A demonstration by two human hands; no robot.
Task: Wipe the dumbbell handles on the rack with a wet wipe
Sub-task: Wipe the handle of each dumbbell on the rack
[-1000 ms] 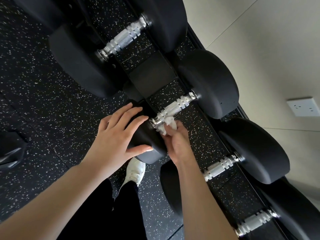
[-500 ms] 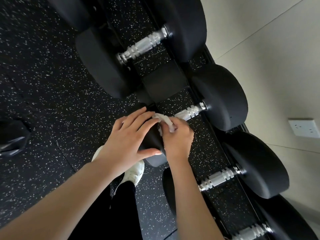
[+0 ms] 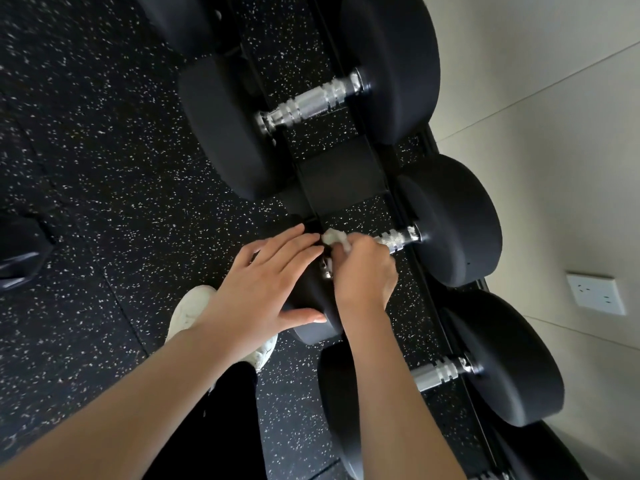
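Black round-headed dumbbells with chrome handles lie side by side on a low black rack (image 3: 341, 178). My right hand (image 3: 363, 271) grips a crumpled white wet wipe (image 3: 334, 237) around the near part of the middle dumbbell's handle (image 3: 398, 239). The far end of that handle shows bare beside its far head (image 3: 453, 220). My left hand (image 3: 266, 282) rests flat, fingers straight, on the near black head (image 3: 311, 299) of the same dumbbell. A larger dumbbell's handle (image 3: 311, 100) lies further up the rack, and another handle (image 3: 440, 372) lies nearer to me.
Black speckled rubber floor (image 3: 104, 168) spreads to the left. A beige wall with a white socket (image 3: 595, 294) runs behind the rack. My white shoe (image 3: 190, 313) stands under my left arm. A dark object (image 3: 17, 258) sits at the left edge.
My right hand with the wipe has slid along the middle handle away from the near head, covering more of the chrome. My left hand stays on the near head. The view has shifted.
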